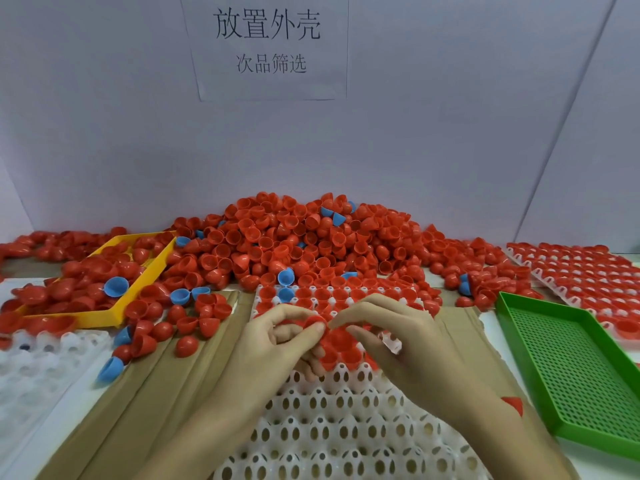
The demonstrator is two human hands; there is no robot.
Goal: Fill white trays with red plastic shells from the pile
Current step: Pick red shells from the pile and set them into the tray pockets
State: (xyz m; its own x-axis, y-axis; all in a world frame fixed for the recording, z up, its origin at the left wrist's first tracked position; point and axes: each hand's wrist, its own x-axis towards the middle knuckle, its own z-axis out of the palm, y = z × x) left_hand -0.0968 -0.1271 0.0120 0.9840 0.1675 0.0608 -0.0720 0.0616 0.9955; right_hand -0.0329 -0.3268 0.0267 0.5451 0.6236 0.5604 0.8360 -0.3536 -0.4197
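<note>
Two hands work over one white tray (346, 427). Left hand (277, 344) pinches one red shell (316, 321); right hand (391, 337), fingers curled, meets it, its grip unclear. Flanking: one green tray (571, 368), one yellow tray (138, 289). Behind: one pile (298, 237), uncountable.

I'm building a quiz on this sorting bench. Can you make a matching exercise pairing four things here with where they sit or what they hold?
Things:
1. yellow tray
2. green tray
3. white tray in the middle
4. left hand

States:
A. bare mesh floor, nothing seen in it
B. far rows filled with red shells, near rows bare
C. pinches a red shell
D. holds red shells and a blue shell

Pairs: 1-D, 2-A, 3-B, 4-C
</note>
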